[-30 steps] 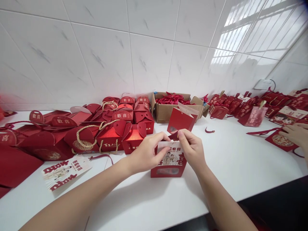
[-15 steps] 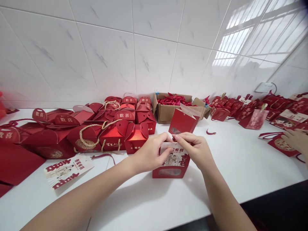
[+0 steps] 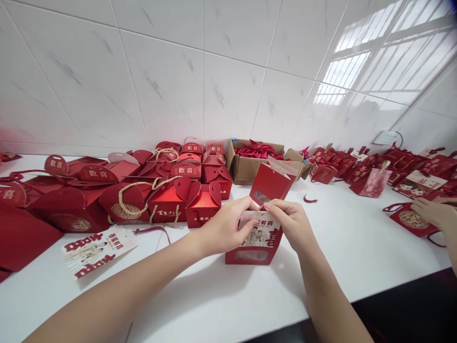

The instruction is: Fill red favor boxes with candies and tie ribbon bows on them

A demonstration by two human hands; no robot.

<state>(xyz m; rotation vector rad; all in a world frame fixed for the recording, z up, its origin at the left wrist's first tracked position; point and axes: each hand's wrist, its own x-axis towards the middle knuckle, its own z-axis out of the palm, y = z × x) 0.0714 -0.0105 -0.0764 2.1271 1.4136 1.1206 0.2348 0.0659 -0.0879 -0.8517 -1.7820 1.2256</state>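
Observation:
A red gift box [image 3: 252, 256] with a white printed card on its front stands upright on the white table. My left hand [image 3: 232, 224] grips its upper left part, thumb across the card and fingers behind the top edge. At the top right edge, my right hand [image 3: 285, 216] is closed in a pinch near the tip of the box; what lies between its fingertips is too small to make out. Just behind stands an open red box [image 3: 272, 183] with a clear window.
Many red boxes [image 3: 203, 202] crowd the left. A printed card [image 3: 96, 252] lies before them. A carton [image 3: 246, 170] of red ribbons stands by the wall. At right, a person's hand [image 3: 430, 214] touches a red box [image 3: 410, 219], near more boxes.
The view has shifted slightly. My right fingertips have moved a little to the right along the box top. My left hand keeps its grip.

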